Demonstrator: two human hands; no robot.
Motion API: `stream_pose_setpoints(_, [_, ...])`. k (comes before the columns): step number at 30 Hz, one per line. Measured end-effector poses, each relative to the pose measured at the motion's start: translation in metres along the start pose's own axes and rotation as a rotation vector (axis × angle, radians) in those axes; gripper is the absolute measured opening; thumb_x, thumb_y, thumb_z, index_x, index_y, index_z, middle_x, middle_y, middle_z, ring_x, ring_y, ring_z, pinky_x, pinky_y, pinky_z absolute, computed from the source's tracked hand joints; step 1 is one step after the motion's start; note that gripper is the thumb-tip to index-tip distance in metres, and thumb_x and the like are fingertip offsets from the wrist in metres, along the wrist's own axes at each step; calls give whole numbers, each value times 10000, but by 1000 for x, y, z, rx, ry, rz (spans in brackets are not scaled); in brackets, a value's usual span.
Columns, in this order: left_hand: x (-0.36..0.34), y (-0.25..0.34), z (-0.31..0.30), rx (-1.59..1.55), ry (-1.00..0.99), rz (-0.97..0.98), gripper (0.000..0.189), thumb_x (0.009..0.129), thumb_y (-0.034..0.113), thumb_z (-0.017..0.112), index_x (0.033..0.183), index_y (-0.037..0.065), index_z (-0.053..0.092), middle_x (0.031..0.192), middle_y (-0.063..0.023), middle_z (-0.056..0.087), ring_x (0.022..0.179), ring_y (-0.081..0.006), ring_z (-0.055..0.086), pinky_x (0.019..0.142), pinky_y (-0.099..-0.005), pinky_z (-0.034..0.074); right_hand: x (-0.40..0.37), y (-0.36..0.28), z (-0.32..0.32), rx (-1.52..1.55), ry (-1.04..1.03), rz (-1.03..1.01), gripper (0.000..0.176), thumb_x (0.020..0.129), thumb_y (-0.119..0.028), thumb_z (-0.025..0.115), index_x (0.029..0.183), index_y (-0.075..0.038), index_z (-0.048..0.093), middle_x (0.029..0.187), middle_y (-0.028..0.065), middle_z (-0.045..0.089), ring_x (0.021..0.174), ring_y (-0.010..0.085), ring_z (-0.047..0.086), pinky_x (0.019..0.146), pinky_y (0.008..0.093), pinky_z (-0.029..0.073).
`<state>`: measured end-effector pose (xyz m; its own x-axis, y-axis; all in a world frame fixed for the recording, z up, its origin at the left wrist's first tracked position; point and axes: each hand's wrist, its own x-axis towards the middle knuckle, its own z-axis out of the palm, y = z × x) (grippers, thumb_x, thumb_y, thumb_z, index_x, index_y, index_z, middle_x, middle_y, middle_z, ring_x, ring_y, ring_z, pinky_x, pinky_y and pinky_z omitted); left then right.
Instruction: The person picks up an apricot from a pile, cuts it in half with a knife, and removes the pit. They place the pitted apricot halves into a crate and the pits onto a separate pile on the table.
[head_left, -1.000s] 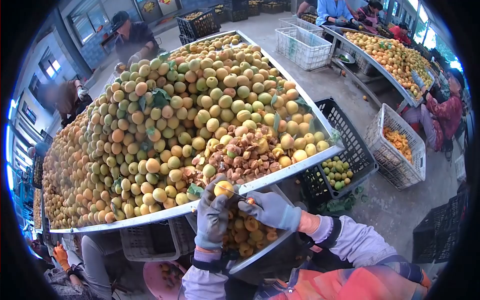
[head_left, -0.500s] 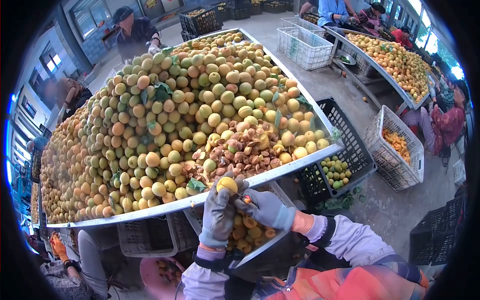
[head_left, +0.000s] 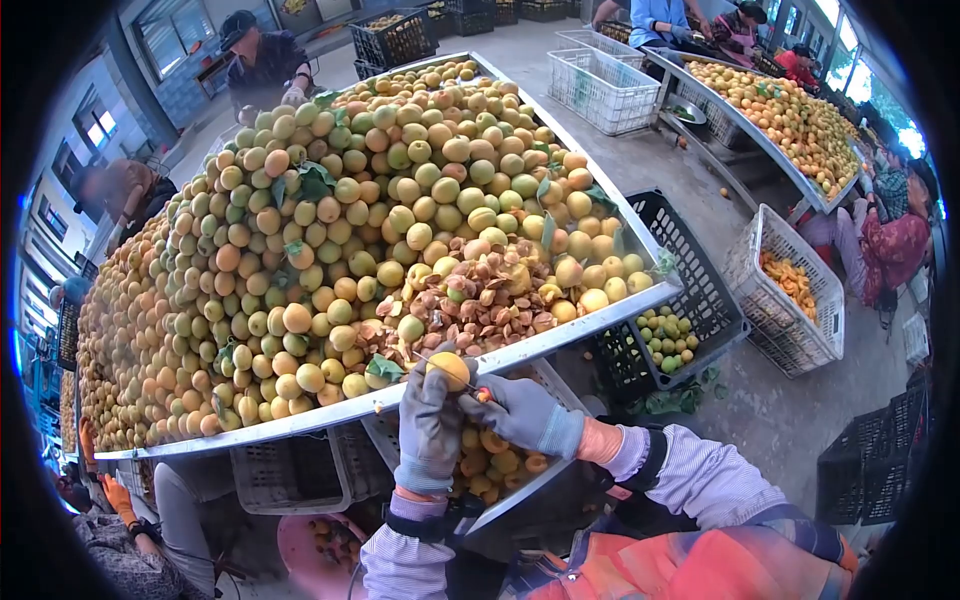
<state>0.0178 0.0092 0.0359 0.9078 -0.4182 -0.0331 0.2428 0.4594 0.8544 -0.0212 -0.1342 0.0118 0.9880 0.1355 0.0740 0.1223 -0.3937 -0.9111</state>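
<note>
In a grey work glove, my left hand (head_left: 424,425) is closed around a yellow apricot (head_left: 448,371) just in front of the table's metal rim (head_left: 545,343). My right hand (head_left: 525,410), also gloved, grips a small knife (head_left: 484,394) with a red and yellow handle. Its thin blade lies against the apricot, and a tip seems to show on the far side. Beyond my hands, brown apricot pits (head_left: 480,300) lie heaped beside a large pile of apricots (head_left: 300,230). Below my wrists, a crate holds cut apricots (head_left: 495,465), partly hidden by my hands.
Right of the table stand a black crate (head_left: 700,270) with green fruit (head_left: 668,340) and a white crate (head_left: 790,325) of orange fruit pieces. A pink basin (head_left: 310,560) sits low at left. Several people work around this table and another fruit-covered table (head_left: 770,120).
The view has shifted slightly. The knife blade now reaches across the apricot, its tip seeming to show on the far side. Both hands keep their hold.
</note>
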Motion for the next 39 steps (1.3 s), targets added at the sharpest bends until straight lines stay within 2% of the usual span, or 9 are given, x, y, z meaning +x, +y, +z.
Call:
stream_pose_setpoints(4, [1,-13,-5,-373,27,-188,485,968,352,405,1265,-31,414,1169,-123,539,1034,-195,537,919,-324,431,0,3,8,-24,95,-70,329,900,-352,500,1005,-40,506,816,215,606,774,414,581,635,461,460])
stream_pose_setpoints(6, [4,-15,-5,-298,97,-187,586,949,480,355,1280,-2,405,1083,-133,579,977,-212,544,859,-342,454,1,3,10,-37,92,-58,321,901,-340,497,1021,-42,508,815,213,609,775,417,581,641,464,462])
stream_pose_setpoints(10, [-1,-5,-1,-65,-8,-63,508,947,384,438,1287,8,404,1057,-109,577,919,-180,549,786,-294,472,1,0,7,48,72,-4,295,897,-311,499,1026,-46,515,832,214,614,787,418,582,649,465,466])
stream_pose_setpoints(13, [-3,5,15,67,141,44,441,883,125,567,1280,14,412,966,-65,566,837,-111,542,725,-207,464,2,-4,8,87,9,64,290,911,-270,512,1093,-46,533,895,172,624,798,324,618,702,376,480])
stream_pose_setpoints(16, [-3,6,18,319,205,20,353,906,234,557,1172,14,482,847,-44,566,674,-100,548,555,-209,475,3,15,25,110,104,-69,284,916,-295,515,1000,-25,543,804,150,625,728,217,608,656,357,472])
stream_pose_setpoints(24, [1,-2,1,163,63,23,393,922,304,522,1174,5,482,1010,-91,597,877,-143,572,762,-273,484,3,-18,4,563,-145,217,440,910,-443,506,738,-37,498,557,32,488,488,98,488,443,267,384])
stream_pose_setpoints(29, [-3,9,11,265,61,141,480,890,253,583,1243,-24,412,1074,-127,565,950,-173,564,857,-272,452,-1,-21,2,323,94,-99,435,886,-454,544,742,-47,496,554,24,487,469,108,463,432,269,381])
stream_pose_setpoints(34, [-1,11,12,383,113,230,453,840,158,628,1224,-6,451,1061,-94,542,967,-147,537,847,-253,453,4,-27,-19,735,112,364,351,857,-415,606,781,-87,506,585,-21,476,483,36,449,430,199,368])
stream_pose_setpoints(39, [-9,4,12,1032,-74,324,386,735,-22,626,1112,-26,539,1052,-91,559,992,-170,536,869,-282,436,15,22,11,459,163,47,338,868,-369,599,929,-42,543,814,46,555,809,134,514,723,297,450])
